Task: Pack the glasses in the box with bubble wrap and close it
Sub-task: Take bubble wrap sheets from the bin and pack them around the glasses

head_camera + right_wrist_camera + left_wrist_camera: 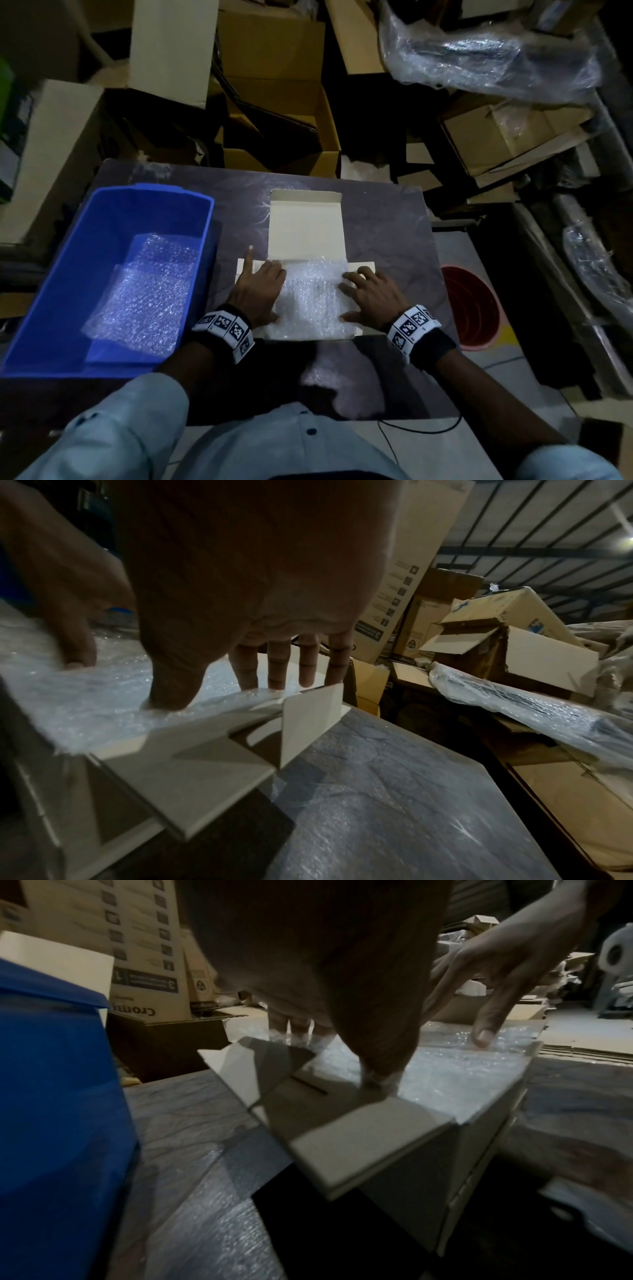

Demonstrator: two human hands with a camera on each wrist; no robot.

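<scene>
Head view, left hand (257, 291) and right hand (371, 298) flat, pressing bubble wrap (313, 301)

The box (306, 226) is off-white card, and the bubble wrap (310, 301) in it is clear with a silvery glint. The bin (68, 274) is bright blue. The table (387, 236) is dark grey, veined like marble. The wristbands (226, 327) carry black-and-white square codes. The bucket (469, 308) is red.

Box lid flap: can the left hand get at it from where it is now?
Probably yes. The left hand presses the bubble wrap inside the box, and the lid flap stands open just beyond, nothing between.
</scene>
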